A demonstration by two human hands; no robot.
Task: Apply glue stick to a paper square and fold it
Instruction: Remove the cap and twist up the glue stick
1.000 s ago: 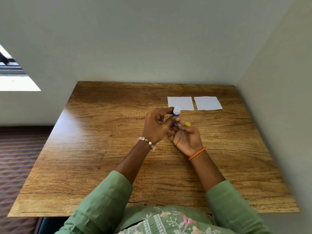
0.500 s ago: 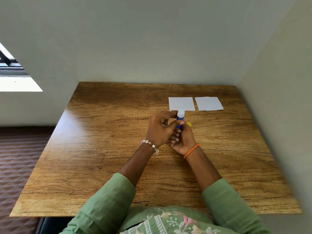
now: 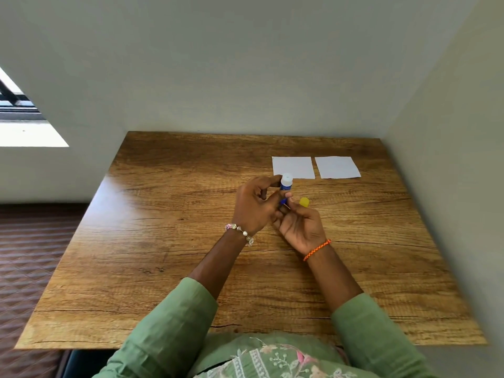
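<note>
Both hands (image 3: 278, 211) grip glue stick (image 3: 285, 186), twisting its base | cap (image 3: 304, 201) off | paper squares (image 3: 293, 167) wait near worktop (image 3: 163, 241) far edge.

Lower body of the glue stick (image 3: 285, 184) hidden behind the fingers of the left hand (image 3: 253, 205) and right hand (image 3: 300, 227); yellow cap (image 3: 304, 201) partly occluded; sleeves cut off by the bottom edge.

Green sleeves (image 3: 169, 326), beaded bracelet (image 3: 240, 232), orange wristband (image 3: 317, 250).
</note>
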